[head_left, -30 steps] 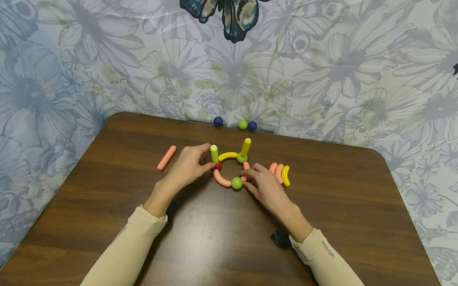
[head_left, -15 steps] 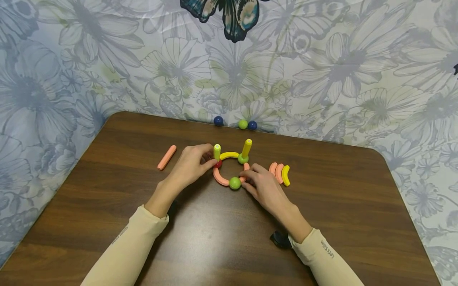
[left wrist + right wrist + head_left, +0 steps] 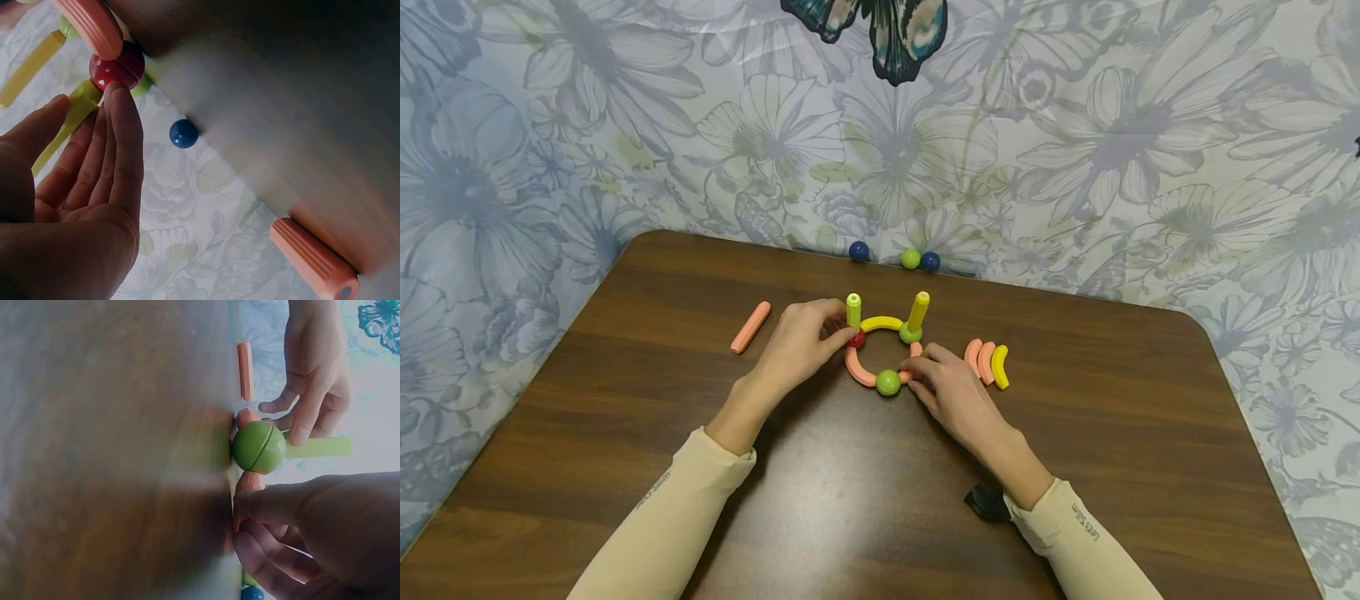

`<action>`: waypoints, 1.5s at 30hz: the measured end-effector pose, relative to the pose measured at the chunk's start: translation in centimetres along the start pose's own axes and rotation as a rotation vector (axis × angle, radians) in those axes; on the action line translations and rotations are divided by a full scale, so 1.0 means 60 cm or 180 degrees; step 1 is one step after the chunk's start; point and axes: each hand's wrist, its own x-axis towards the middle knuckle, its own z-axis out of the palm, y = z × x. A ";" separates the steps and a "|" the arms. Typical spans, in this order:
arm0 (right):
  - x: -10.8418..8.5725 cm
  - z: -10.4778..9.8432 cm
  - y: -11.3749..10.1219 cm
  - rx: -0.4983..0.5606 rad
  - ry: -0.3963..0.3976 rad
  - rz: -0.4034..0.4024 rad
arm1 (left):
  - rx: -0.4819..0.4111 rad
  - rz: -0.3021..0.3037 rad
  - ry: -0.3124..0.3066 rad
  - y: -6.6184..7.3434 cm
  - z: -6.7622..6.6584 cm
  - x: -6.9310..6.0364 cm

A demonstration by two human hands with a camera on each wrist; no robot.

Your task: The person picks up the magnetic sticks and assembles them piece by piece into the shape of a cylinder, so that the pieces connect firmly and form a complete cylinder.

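A ring of curved pieces and balls lies on the table: a yellow curve [image 3: 882, 322] at the back, pink curves [image 3: 859, 369] at the sides, a green ball [image 3: 888, 382] in front. Yellow-green [image 3: 853, 310] and yellow [image 3: 918, 312] sticks stand upright on a red ball [image 3: 117, 65] and a back green ball [image 3: 911, 334]. My left hand [image 3: 797, 337] has its fingertips around the red ball; in the left wrist view its fingers [image 3: 127, 134] are fairly straight against it. My right hand [image 3: 958, 392] pinches the right pink curve [image 3: 249, 481], partly hiding it.
A straight pink stick [image 3: 750, 327] lies left of my left hand. Two pink curves [image 3: 985, 363] and a yellow one [image 3: 1000, 367] lie right of the ring. Blue [image 3: 859, 251] and green [image 3: 911, 259] balls rest along the table's back edge. A black object [image 3: 987, 503] is by my right wrist.
The front green ball has shifted slightly left with the ring's front. The yellow-green stick has moved slightly right and stands more upright. Both hands keep nearly the same places.
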 end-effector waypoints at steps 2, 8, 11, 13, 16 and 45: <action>0.001 -0.001 0.001 -0.0009 0.0014 -0.0022 | 0.0016 -0.0009 0.0004 0.002 -0.001 0.002; 0.001 -0.004 0.001 -0.0046 0.0055 -0.0014 | 0.0060 -0.0058 -0.0045 0.005 -0.005 0.007; 0.000 -0.005 0.002 -0.0099 0.0087 0.0027 | 0.0070 -0.0064 -0.0089 0.002 -0.010 0.007; 0.001 -0.005 0.002 -0.0132 0.0097 0.0056 | 0.0084 -0.0089 -0.0110 0.000 -0.017 0.005; 0.002 -0.004 0.004 -0.0167 0.0099 0.0084 | 0.0173 -0.0153 -0.0103 -0.004 -0.034 0.003; -0.001 0.004 0.016 0.0071 0.0184 0.0146 | 0.0672 -0.1310 -0.0343 -0.061 -0.114 -0.013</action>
